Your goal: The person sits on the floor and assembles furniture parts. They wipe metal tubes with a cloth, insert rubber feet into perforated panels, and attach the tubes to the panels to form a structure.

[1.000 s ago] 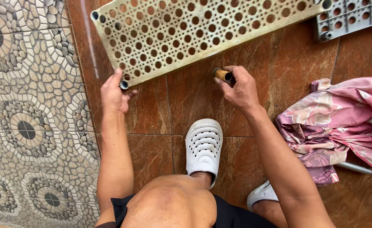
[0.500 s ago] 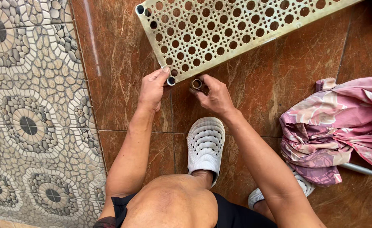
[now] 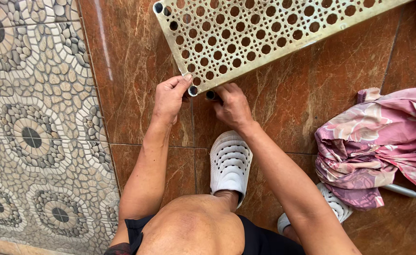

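Note:
A cream perforated plastic shelf panel (image 3: 260, 35) lies on the brown tiled floor (image 3: 132, 66), with round sockets at its corners. My left hand (image 3: 169, 97) grips the panel's near corner socket (image 3: 193, 90) between thumb and fingers. My right hand (image 3: 231, 105) holds a short dark tube (image 3: 211, 95), its end right next to that corner socket. Both forearms reach forward over my bent knee.
A white perforated clog (image 3: 230, 160) is on my foot below the hands; a second clog (image 3: 333, 204) shows at the lower right. A pink flowered cloth (image 3: 378, 141) is heaped at the right over a grey tube (image 3: 401, 191). Pebble-patterned tiles (image 3: 28, 132) cover the left.
My right hand has carried the tube left to the panel's near corner. My left hand has stayed on that corner, and both hands now meet there.

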